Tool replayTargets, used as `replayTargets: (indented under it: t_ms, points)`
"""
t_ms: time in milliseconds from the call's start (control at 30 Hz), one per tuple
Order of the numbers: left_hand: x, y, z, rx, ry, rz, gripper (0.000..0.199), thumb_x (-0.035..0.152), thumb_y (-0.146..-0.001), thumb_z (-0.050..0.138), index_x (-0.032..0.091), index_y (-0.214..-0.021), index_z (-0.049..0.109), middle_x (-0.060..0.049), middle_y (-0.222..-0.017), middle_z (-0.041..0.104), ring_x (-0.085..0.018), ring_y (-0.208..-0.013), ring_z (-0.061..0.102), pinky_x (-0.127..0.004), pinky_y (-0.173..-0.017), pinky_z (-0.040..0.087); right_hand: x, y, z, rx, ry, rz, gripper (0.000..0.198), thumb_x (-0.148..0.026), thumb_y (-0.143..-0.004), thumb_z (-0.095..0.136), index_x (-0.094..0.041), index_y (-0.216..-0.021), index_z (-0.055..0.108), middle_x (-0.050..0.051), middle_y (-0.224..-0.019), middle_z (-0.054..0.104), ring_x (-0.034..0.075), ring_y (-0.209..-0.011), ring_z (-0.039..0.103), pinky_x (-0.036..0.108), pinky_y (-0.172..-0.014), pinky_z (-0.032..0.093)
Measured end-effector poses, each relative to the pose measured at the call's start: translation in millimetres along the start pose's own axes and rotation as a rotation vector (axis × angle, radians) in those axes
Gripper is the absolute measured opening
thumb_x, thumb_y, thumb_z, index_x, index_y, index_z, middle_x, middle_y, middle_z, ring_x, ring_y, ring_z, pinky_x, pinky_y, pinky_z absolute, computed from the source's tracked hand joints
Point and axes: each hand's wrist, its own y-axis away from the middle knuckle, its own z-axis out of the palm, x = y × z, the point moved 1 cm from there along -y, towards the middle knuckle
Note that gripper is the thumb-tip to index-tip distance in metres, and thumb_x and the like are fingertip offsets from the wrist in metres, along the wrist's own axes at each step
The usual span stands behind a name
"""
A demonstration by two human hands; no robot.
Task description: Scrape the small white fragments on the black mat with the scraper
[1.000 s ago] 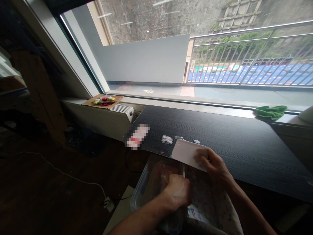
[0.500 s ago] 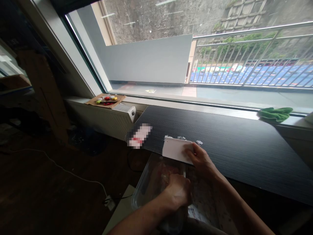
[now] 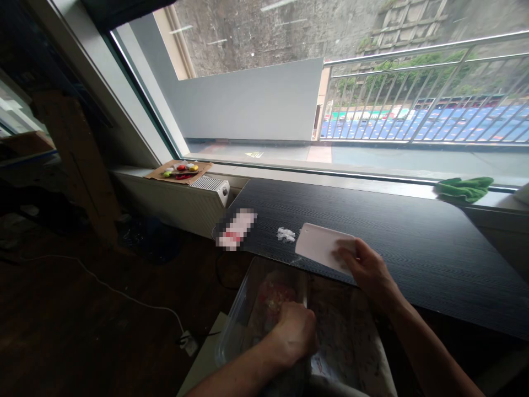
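My right hand [image 3: 370, 270] grips one end of a flat white plate with rounded corners and a small hole [image 3: 320, 242], like a scraper. It is held over the front part of the dark table [image 3: 397, 237]. A small pile of white scraps [image 3: 285, 235] lies just left of the plate's edge. Below the table edge, my left hand [image 3: 295, 333] is closed on the rim of a clear plastic bin [image 3: 233, 320]. Reddish and pale bits [image 3: 275, 295] show inside the bin, too dim to make out.
A blurred-out white and red item [image 3: 237, 230] lies at the table's left end. On the sill are a green cloth [image 3: 465, 189] and cardboard [image 3: 159, 172] with small colourful things. A radiator [image 3: 177, 198] stands left of the table; a white cable [image 3: 124, 292] crosses the floor.
The white plate in my right hand has moved right, away from the scraps. Scraps that were spread behind it now sit in one small pile. My left hand stays at the bin, shifted slightly.
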Motion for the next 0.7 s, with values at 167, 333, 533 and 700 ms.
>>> replayTargets:
  t_ms: [167,333,533,700]
  points:
    - [-12,5,2,0.025,-0.005,-0.077,0.034,0.024,-0.077,0.052,0.008,-0.100,0.072,-0.022,-0.095,0.072,-0.033,-0.096,0.068,-0.042,-0.082,0.054,17,2,-46,0.244,0.117,-0.025,0.026,-0.043,-0.077,0.060,-0.021,-0.091,0.064,0.002,-0.069,0.067,0.018,-0.059,0.062,0.029,-0.053,0.049]
    - [-15,1,-15,-0.049,-0.054,-0.105,0.033,0.022,-0.075,0.054,0.012,-0.101,0.072,-0.019,-0.104,0.071,-0.030,-0.103,0.066,-0.036,-0.087,0.053,30,12,-74,0.328,0.231,-0.033,0.029,-0.044,-0.076,0.059,-0.020,-0.090,0.065,0.004,-0.070,0.067,0.021,-0.060,0.063,0.033,-0.055,0.049]
    - [-12,-1,-22,-0.067,-0.072,-0.104,0.033,0.021,-0.074,0.057,0.011,-0.101,0.071,-0.020,-0.108,0.070,-0.031,-0.105,0.065,-0.037,-0.086,0.054,31,27,-81,0.312,0.279,0.012,0.035,-0.045,-0.075,0.057,-0.019,-0.097,0.065,0.007,-0.076,0.067,0.024,-0.064,0.064,0.038,-0.060,0.051]
    - [-15,1,-16,-0.052,-0.063,-0.117,0.033,0.016,-0.071,0.059,0.011,-0.101,0.071,-0.020,-0.104,0.071,-0.031,-0.103,0.066,-0.036,-0.085,0.054,22,31,-85,0.372,0.259,0.013,0.030,-0.042,-0.074,0.057,-0.019,-0.092,0.065,0.007,-0.074,0.067,0.023,-0.061,0.063,0.037,-0.057,0.050]
